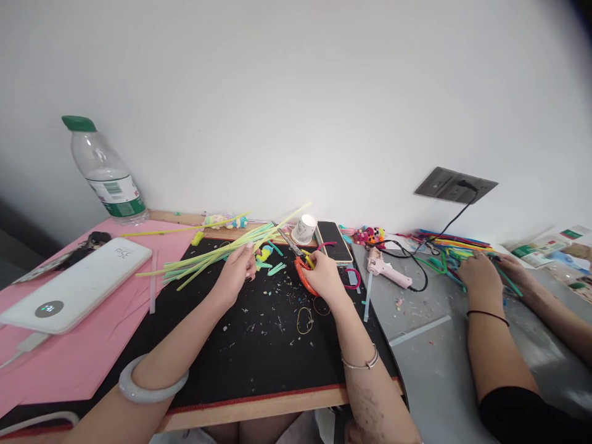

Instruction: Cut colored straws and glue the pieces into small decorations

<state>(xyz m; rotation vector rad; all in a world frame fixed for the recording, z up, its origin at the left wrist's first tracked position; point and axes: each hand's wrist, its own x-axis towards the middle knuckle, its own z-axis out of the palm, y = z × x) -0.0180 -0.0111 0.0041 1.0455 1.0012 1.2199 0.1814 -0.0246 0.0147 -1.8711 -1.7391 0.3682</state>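
My left hand (237,274) is closed around a pipe cleaner bundle (194,264), pale yellow and green, fanning out to the left over the black mat. One yellow stem reaches up and to the right beyond my fingers. My right hand (326,279) grips scissors (300,272) with orange and yellow handles, their blades pointing up and left towards the stems. Whether the blades touch a stem, I cannot tell. Between my hands, a small yellow and blue figure (264,253) and short cut green pieces (276,269) lie on the mat.
A paper cup (304,229) and a phone (335,242) stand by the wall. A pink glue gun (388,271) with a black cord lies to the right. Another person's hands (481,274) work among colourful stems. On the left are a power bank (78,283) and a bottle (108,172).
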